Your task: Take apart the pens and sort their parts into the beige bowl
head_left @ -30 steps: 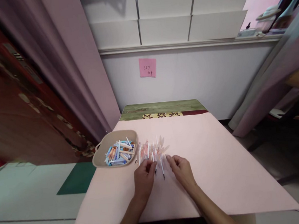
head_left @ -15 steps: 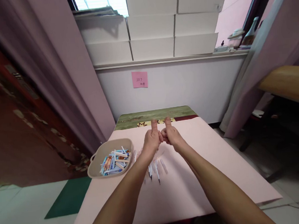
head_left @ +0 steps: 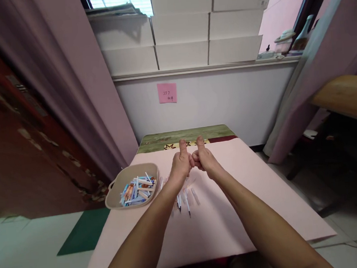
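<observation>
Over the middle of the table, my left hand (head_left: 180,163) is curled into a fist with its thumb pointing up. My right hand (head_left: 205,160) mirrors it, thumb raised, and the curled fingers of the two meet or nearly meet. Nothing shows inside either fist. Below them lie several thin white sticks with dark tips, like pen refills (head_left: 187,202), beside clear tubes like pen barrels (head_left: 195,196). My left hand and forearm hide part of this group. To the left, a beige basket (head_left: 111,201) holds many blue, white, orange and brown pen-like pieces (head_left: 138,190).
A pink sheet (head_left: 219,231) covers most of the table, whose green patterned far end (head_left: 185,136) shows. Behind it is a white wall with a pink note (head_left: 167,93), below stacked white boxes (head_left: 181,28). A wooden surface (head_left: 345,94) juts in at the right.
Both hands keep the same thumbs-up pose. The whole view has shifted slightly, and no object on the table has visibly moved.
</observation>
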Available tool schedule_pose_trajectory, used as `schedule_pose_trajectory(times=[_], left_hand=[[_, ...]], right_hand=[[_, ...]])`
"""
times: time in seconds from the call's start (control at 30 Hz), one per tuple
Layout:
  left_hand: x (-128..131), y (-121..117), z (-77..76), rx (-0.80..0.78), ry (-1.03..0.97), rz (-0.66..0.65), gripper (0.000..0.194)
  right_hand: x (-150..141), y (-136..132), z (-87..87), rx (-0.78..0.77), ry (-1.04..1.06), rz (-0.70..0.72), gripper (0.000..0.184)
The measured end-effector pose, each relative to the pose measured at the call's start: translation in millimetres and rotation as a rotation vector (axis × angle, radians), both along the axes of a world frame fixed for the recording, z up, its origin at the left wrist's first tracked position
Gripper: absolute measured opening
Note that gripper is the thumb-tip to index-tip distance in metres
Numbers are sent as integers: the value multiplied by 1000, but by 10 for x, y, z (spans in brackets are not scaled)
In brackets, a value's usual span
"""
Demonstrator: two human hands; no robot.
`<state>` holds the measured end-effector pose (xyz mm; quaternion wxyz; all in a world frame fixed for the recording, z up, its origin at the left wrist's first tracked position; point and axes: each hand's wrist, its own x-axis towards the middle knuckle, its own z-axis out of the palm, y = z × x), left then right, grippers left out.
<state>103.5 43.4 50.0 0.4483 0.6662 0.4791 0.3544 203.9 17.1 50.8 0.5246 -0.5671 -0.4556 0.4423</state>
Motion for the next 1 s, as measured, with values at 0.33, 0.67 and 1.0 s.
schedule_pose_trajectory(times=[0.33,0.67,1.0], left_hand=[[-702,-467,-985,63,25,195,41],[-1015,-898,-1519,186,90,287,25],[-1069,-871,-1539,119,34,227,23]], right_hand=[[-47,-591,-1068,-13,-550,-79,34],[-575,-599,-1307,-373,-1060,142,22],[-550,-705,-1215,-394,-1038,191,16]])
